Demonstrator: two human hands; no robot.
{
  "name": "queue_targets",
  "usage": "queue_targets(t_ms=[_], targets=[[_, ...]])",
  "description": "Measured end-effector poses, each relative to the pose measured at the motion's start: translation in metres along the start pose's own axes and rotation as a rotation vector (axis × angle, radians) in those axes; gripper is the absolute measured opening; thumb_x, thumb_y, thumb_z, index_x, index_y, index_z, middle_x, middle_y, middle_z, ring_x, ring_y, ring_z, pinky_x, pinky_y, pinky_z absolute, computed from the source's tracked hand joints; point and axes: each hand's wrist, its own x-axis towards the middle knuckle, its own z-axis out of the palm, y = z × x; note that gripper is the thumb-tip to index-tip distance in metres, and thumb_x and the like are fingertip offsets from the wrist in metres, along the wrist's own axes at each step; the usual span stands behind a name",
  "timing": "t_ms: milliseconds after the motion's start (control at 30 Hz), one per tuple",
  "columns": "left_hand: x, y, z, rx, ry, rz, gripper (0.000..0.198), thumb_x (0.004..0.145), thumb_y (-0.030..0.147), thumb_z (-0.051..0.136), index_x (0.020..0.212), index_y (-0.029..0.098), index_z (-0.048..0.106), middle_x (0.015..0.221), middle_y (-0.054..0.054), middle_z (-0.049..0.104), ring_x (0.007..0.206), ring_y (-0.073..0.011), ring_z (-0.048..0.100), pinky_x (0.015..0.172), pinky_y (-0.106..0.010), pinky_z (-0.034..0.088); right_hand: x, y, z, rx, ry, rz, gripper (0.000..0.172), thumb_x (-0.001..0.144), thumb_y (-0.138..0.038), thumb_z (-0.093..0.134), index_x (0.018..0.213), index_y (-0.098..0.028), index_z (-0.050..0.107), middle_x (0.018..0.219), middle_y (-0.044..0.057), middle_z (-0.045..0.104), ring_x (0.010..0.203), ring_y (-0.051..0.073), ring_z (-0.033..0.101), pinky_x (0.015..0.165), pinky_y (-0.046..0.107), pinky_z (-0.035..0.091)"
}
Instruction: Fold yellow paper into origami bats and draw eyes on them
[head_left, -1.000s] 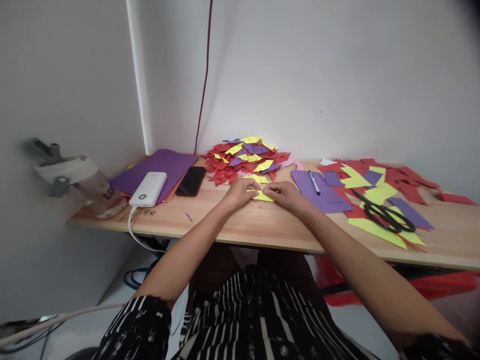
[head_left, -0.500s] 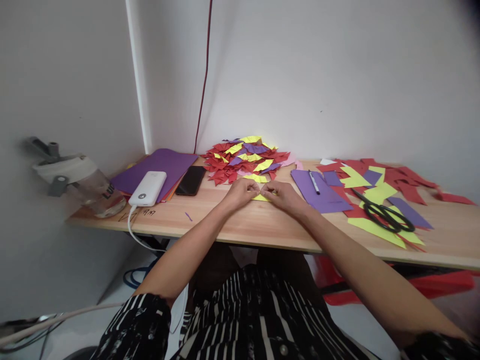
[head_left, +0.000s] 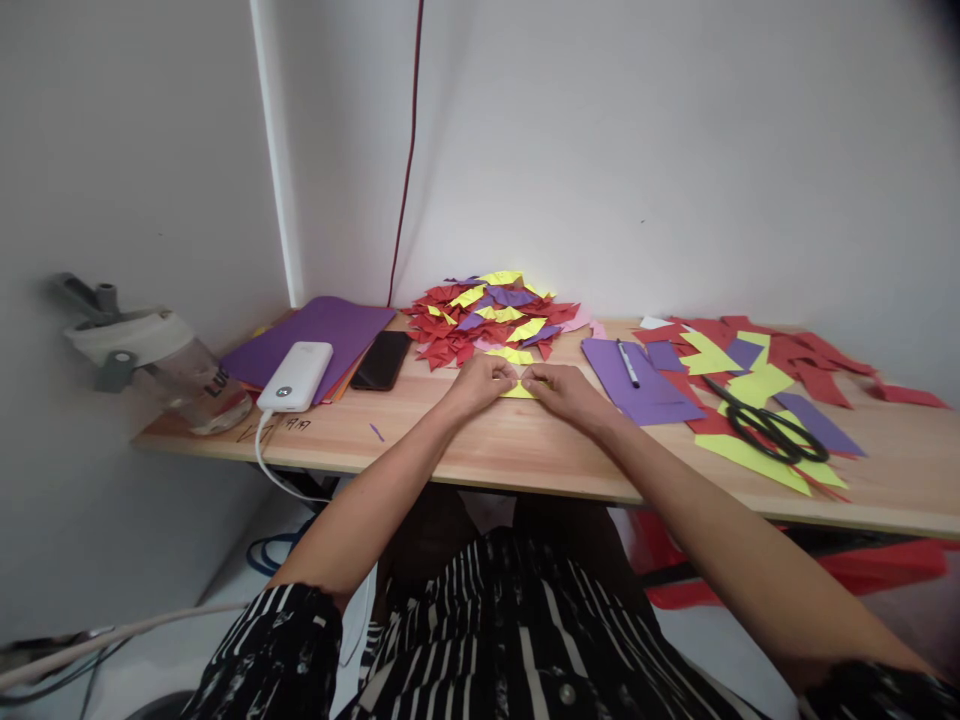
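A small piece of yellow paper [head_left: 517,391] lies on the table between my two hands. My left hand [head_left: 484,385] pinches it from the left with closed fingers. From the right, my right hand [head_left: 553,388] is closed on the same paper, its fingertips close to those of the left. Most of the paper is hidden under the fingers, so its folds cannot be made out. Just beyond my hands is a heap of folded paper pieces [head_left: 487,318] in red, yellow and purple.
On the right lie purple sheets [head_left: 652,403] with a pen [head_left: 628,364], black-handled scissors [head_left: 772,430] and red paper scraps [head_left: 817,362]. To the left are a phone [head_left: 382,361], a white power bank [head_left: 297,378] with a cable, purple sheets [head_left: 322,320] and a clear bottle [head_left: 202,385].
Both hands stay on the yellow paper. My fingertips have shifted very slightly, and a bit more of the paper shows below them toward the left.
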Motion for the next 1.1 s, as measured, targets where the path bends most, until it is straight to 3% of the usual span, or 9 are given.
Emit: queue_targets(t_ms=[167, 367, 600, 867, 1100], targets=[[-0.001, 0.005, 0.001, 0.175, 0.074, 0.074, 0.009, 0.077, 0.016, 0.059, 0.079, 0.014, 0.067, 0.075, -0.002, 0.067, 0.071, -0.0137, 0.057, 0.067, -0.024, 0.040, 0.001, -0.002, -0.001, -0.077, 0.073, -0.011, 0.018, 0.084, -0.027, 0.048, 0.083, -0.018, 0.063, 0.085, 0.004, 0.069, 0.078, 0.018, 0.060, 0.072, 0.027, 0.041], [-0.004, 0.019, 0.004, 0.455, 0.138, 0.194, 0.014, 0.087, 0.016, 0.050, 0.082, 0.016, 0.063, 0.090, -0.009, 0.064, 0.097, -0.0237, 0.050, 0.086, -0.038, 0.035, 0.006, -0.003, -0.001, -0.296, 0.107, -0.074, 0.017, 0.088, -0.022, 0.046, 0.086, -0.017, 0.062, 0.088, 0.008, 0.066, 0.085, 0.021, 0.055, 0.080, 0.033, 0.033], [-0.013, 0.021, 0.007, 0.658, 0.065, 0.284, 0.019, 0.092, 0.022, 0.046, 0.084, 0.016, 0.062, 0.088, -0.009, 0.061, 0.095, -0.0247, 0.048, 0.084, -0.040, 0.033, -0.001, -0.009, 0.001, -0.527, 0.019, -0.152, 0.022, 0.094, -0.025, 0.043, 0.082, -0.018, 0.060, 0.085, 0.009, 0.063, 0.087, 0.023, 0.051, 0.075, 0.034, 0.026], [-0.018, 0.021, 0.007, 0.733, -0.025, 0.251, 0.023, 0.092, 0.020, 0.046, 0.079, 0.015, 0.064, 0.086, -0.008, 0.062, 0.086, -0.0218, 0.053, 0.071, -0.033, 0.036, -0.008, -0.015, 0.001, -0.610, -0.054, -0.178, 0.023, 0.094, -0.021, 0.042, 0.082, -0.017, 0.060, 0.084, 0.008, 0.062, 0.083, 0.021, 0.052, 0.072, 0.032, 0.026], [-0.026, 0.026, 0.002, 0.737, -0.118, 0.269, 0.025, 0.091, 0.017, 0.044, 0.085, 0.013, 0.067, 0.093, -0.010, 0.064, 0.088, -0.0214, 0.055, 0.076, -0.033, 0.040, -0.011, -0.018, -0.004, -0.631, -0.111, -0.183, 0.025, 0.095, -0.023, 0.044, 0.083, -0.018, 0.065, 0.087, 0.006, 0.064, 0.086, 0.018, 0.055, 0.074, 0.031, 0.028]])
